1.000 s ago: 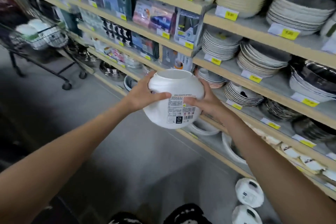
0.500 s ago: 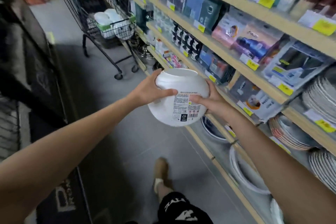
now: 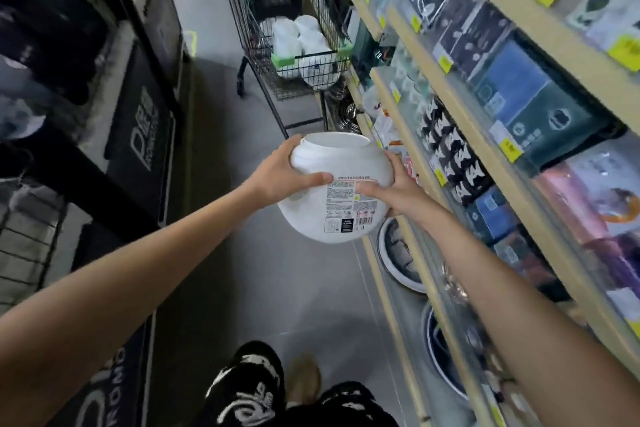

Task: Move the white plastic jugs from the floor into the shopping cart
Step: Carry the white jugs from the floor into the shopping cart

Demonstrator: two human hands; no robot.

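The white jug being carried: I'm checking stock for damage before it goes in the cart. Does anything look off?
No damage shows. The white jug, held between left hand and right hand, has an open mouth with no lid, and its label looks intact.

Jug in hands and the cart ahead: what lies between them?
In the head view, only bare grey floor lies between the jug, held by the left hand and right hand, and the cart.

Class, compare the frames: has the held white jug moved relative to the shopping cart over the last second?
Yes. The white jug, gripped by both hands, has come nearer the shopping cart, which now stands straight ahead down the aisle.
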